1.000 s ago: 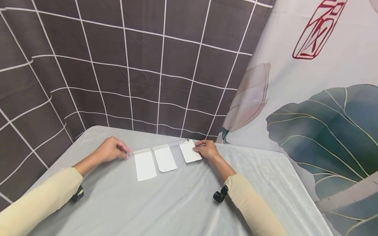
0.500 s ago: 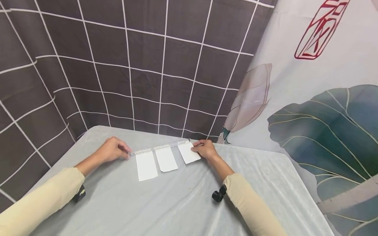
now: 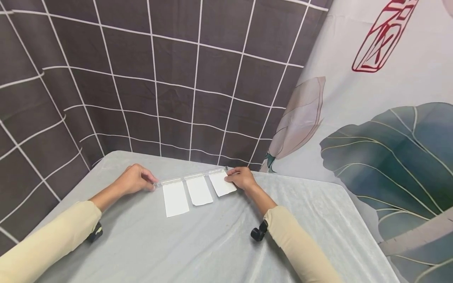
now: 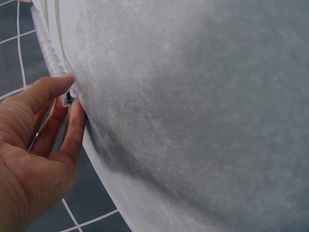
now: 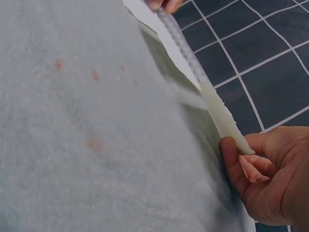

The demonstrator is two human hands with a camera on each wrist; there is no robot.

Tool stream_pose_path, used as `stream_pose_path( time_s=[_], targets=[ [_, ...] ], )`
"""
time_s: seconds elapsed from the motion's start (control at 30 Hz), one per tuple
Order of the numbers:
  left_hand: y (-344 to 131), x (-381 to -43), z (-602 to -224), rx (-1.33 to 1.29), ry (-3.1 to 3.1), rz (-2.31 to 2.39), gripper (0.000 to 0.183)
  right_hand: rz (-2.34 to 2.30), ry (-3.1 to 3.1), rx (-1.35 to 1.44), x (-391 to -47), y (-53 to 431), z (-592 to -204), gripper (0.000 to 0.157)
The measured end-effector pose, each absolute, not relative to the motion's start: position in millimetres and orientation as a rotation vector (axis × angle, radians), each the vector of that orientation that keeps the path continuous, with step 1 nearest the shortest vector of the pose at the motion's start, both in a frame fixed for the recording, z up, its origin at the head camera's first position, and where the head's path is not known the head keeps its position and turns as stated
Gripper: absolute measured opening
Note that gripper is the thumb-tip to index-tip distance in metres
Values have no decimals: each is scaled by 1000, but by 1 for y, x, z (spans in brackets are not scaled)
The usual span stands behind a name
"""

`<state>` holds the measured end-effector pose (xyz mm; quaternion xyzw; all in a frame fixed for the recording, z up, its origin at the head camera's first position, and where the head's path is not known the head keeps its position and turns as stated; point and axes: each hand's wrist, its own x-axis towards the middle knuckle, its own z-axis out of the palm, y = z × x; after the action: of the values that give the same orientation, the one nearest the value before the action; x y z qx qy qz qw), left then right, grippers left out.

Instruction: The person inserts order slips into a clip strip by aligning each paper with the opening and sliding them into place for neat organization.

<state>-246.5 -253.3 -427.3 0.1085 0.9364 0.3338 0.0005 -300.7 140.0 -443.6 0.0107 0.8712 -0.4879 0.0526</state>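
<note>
A clear plastic strip (image 3: 191,175) with a row of small bumps runs slantwise near the table's back edge. My left hand (image 3: 136,179) pinches its left end between thumb and fingertips, as the left wrist view shows closely on the hand (image 4: 41,145). Three white paper pieces hang side by side from the strip: a left one (image 3: 175,199), a middle one (image 3: 199,191) and a right one (image 3: 220,184). My right hand (image 3: 244,178) pinches the right paper by its outer edge; in the right wrist view this paper (image 5: 223,116) is seen nearly edge-on.
A pale grey cloth covers the table (image 3: 198,247). Behind it hangs a dark curtain (image 3: 173,98) with white grid lines, and to the right a light curtain (image 3: 339,94) with printed leaves. Black wrist cameras sit at both sleeves.
My right hand has moved left with the right paper along the strip, narrowing the gap to the middle paper. My left hand keeps its grip on the strip's end.
</note>
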Motion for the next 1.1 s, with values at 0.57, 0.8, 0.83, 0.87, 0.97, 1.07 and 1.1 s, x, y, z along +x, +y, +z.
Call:
stream_pose_path(
  time_s=[0.57,0.8,0.83,0.87,0.97,1.07,1.1],
  targets=[
    [-258,-247,-436,365,2938,1052,21,-1425,2664,-66,-307,138,-448,18],
    [-257,-247,-435,404,2931,1041,22,-1314,2896,-109,-319,146,-447,16],
    [-256,-247,-435,408,2933,1039,21,-1309,2910,-117,-321,146,-447,18],
    [-256,-247,-435,411,2936,1038,21,-1308,2920,-129,-323,146,-447,21],
    [-254,-246,-435,422,2944,1043,21,-1306,2930,-198,-328,144,-447,27],
    [-253,-246,-434,426,2945,1058,20,-1279,2936,-274,-332,140,-447,29],
    [-253,-246,-433,434,2945,1063,21,-1260,2944,-302,-333,139,-447,29]
  ],
)
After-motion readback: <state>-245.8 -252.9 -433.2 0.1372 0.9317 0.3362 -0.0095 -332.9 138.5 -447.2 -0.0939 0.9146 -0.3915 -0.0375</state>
